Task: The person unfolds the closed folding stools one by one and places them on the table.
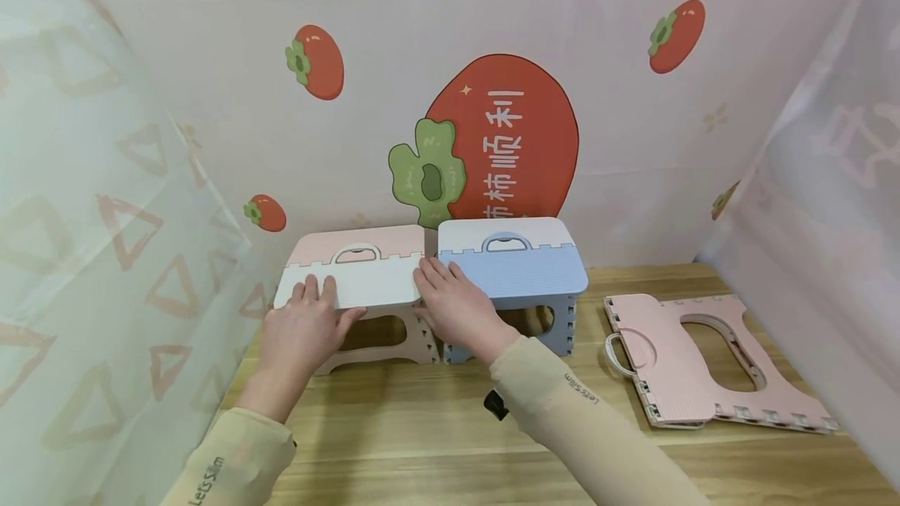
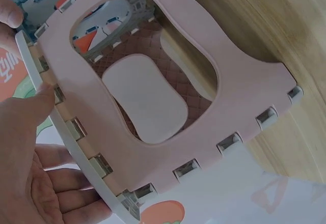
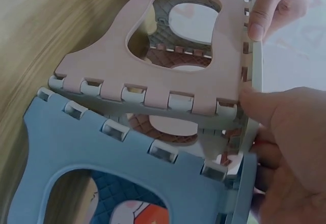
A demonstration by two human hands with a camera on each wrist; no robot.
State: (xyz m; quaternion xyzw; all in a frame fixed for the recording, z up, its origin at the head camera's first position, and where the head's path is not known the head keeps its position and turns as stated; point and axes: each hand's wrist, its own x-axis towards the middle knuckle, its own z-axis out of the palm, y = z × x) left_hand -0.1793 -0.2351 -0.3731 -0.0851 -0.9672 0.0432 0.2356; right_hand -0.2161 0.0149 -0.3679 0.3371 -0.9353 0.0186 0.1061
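A stool with a pink and white top stands unfolded at the back of the table. Over its left front edge lies my left hand, fingers on top and thumb at the edge; the left wrist view shows this hand against the pink leg panel. My right hand grips the same stool's right front corner, its thumb against the front in the right wrist view. Close on the right stands an unfolded blue and white stool, its blue leg panel beside the pink one.
On the right of the wooden table a pink stool lies flat with its handle to the left. A small black object shows beside the right forearm. Printed sheets hang behind and on both sides.
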